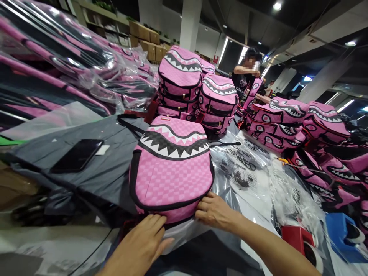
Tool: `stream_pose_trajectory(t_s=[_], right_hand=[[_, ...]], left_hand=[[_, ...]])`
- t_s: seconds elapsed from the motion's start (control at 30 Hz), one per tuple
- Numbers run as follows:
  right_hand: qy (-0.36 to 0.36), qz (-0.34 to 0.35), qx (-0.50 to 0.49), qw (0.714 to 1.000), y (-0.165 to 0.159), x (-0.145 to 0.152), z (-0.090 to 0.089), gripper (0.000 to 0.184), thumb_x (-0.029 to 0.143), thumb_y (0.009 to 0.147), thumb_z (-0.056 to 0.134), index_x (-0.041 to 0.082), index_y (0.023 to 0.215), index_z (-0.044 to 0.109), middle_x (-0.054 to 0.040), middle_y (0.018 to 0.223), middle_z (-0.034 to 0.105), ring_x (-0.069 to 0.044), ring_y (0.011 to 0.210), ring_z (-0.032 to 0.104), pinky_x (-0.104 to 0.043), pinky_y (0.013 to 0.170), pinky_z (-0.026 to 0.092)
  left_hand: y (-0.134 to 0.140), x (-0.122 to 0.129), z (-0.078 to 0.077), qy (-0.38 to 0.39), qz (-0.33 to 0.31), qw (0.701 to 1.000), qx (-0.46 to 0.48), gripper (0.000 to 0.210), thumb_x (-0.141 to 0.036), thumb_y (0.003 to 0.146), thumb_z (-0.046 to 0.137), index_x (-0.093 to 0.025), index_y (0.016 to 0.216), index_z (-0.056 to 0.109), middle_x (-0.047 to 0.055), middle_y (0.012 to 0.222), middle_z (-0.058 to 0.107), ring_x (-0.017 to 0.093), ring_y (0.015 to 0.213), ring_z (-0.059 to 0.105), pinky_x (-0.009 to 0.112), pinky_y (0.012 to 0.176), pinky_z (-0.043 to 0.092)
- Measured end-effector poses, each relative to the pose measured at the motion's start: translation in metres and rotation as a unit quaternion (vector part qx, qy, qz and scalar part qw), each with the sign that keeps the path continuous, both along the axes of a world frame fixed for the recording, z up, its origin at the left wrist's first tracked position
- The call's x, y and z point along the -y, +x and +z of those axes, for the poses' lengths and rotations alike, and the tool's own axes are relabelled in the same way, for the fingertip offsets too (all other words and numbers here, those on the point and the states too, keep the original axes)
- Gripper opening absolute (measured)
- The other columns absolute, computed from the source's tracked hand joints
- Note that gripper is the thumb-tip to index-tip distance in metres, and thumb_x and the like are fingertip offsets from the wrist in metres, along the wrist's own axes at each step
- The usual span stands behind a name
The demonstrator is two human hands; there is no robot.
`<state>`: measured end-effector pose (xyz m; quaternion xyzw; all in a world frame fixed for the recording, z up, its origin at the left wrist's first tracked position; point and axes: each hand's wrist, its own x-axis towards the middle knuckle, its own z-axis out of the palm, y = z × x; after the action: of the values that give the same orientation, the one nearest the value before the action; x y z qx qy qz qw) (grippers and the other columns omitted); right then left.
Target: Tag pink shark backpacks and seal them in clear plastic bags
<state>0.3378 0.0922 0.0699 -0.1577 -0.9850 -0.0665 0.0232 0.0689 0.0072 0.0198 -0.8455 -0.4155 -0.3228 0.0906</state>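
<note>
A pink checkered backpack (172,178) with black trim and a jagged shark-teeth band lies on its back in front of me, its lower end towards me. My left hand (148,239) has its fingers curled over the near lower edge, thumb out to the side. At the lower right corner, my right hand (215,211) grips the side with bent fingers; its fingertips are partly hidden against the fabric. Black straps stick out on both sides of the backpack. Beneath its near end shows a clear plastic sheet (181,232).
A black phone (77,155) rests on grey fabric at left. Wrapped backpacks (86,50) are heaped behind it. More pink backpacks (179,73) stand stacked ahead and right. Printed plastic bags (241,168), a red tape dispenser (297,237) and a blue one (340,234) lie right. A person (247,73) stands beyond.
</note>
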Motion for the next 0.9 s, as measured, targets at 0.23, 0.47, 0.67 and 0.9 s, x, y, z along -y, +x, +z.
stream_pose_trajectory(t_s=[0.23, 0.47, 0.67, 0.9], right_hand=[[-0.011, 0.011, -0.007, 1.0, 0.002, -0.005, -0.013, 0.024, 0.043, 0.103, 0.058, 0.023, 0.09, 0.06, 0.0015, 0.078, 0.066, -0.018, 0.079, 0.052, -0.037, 0.078, 0.034], [-0.011, 0.027, -0.039, 0.999, 0.011, -0.002, -0.026, 0.018, 0.035, 0.105, 0.055, 0.022, 0.093, 0.06, 0.0022, 0.091, 0.069, -0.016, 0.084, 0.054, -0.035, 0.077, 0.034], [-0.031, 0.032, 0.005, 0.999, 0.007, -0.012, -0.017, 0.012, 0.034, 0.1, 0.062, 0.022, 0.098, 0.063, 0.0001, 0.089, 0.071, -0.018, 0.085, 0.057, -0.035, 0.078, 0.037], [-0.099, 0.062, -0.006, 0.993, -0.001, -0.021, 0.017, 0.011, 0.027, 0.096, 0.069, 0.023, 0.105, 0.065, 0.0001, 0.099, 0.075, -0.014, 0.093, 0.064, -0.027, 0.081, 0.043]], left_hand=[[-0.011, -0.014, -0.023, -0.074, -0.09, 0.992, 0.055, 0.03, -0.029, 0.106, 0.04, -0.024, 0.097, 0.069, -0.001, 0.089, 0.071, 0.01, 0.075, 0.068, 0.016, 0.068, 0.051], [-0.016, 0.001, -0.032, -0.102, -0.09, 0.989, 0.051, 0.067, 0.007, 0.087, 0.035, -0.03, 0.137, 0.058, 0.001, 0.109, 0.074, 0.013, 0.099, 0.067, 0.021, 0.09, 0.052], [-0.012, -0.008, -0.008, -0.173, -0.109, 0.974, 0.093, 0.013, -0.024, 0.097, 0.057, -0.027, 0.1, 0.069, -0.001, 0.083, 0.071, 0.014, 0.075, 0.066, 0.02, 0.069, 0.053], [-0.042, -0.029, 0.012, -0.265, -0.124, 0.955, 0.05, 0.024, -0.039, 0.099, 0.053, -0.026, 0.09, 0.071, -0.003, 0.079, 0.069, 0.013, 0.069, 0.063, 0.019, 0.064, 0.049]])
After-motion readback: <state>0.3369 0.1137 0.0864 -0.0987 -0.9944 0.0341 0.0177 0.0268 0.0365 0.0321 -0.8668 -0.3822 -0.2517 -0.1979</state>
